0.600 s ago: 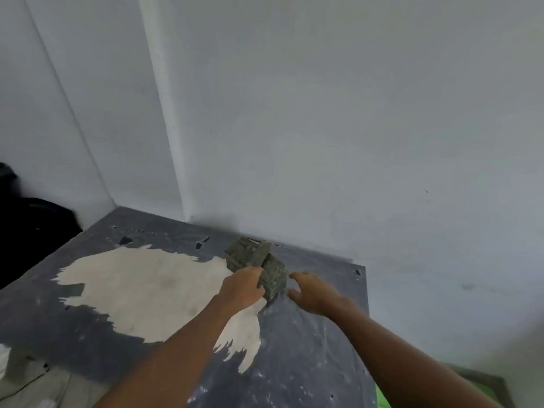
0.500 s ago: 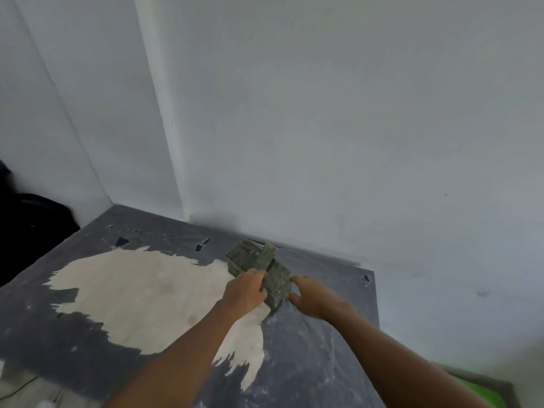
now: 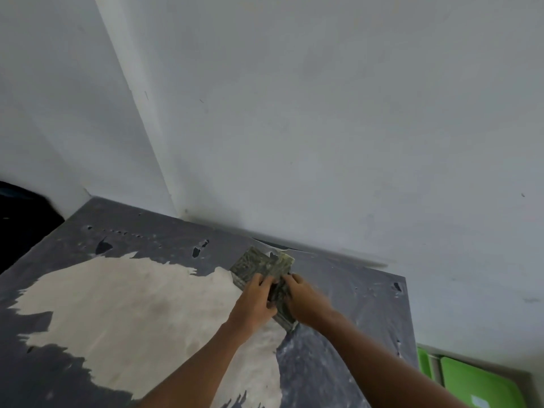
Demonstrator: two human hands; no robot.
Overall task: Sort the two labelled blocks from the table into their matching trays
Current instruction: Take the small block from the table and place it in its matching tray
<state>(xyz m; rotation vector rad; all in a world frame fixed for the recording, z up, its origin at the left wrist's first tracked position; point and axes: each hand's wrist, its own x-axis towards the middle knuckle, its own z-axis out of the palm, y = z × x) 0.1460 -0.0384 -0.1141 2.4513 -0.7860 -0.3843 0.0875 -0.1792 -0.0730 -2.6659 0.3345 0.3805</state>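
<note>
Two mottled grey-green blocks, adjoining.

- Soft, even daylight, fairly dim; the white wall reads grey-blue.
- No glare anywhere; the hands throw only faint shadows on the table.
- Blocks look smeared, perhaps from motion, so any labels can't be read.
- Wide lens bends the wall corner and table edges.
- Far left falls into black.
</note>
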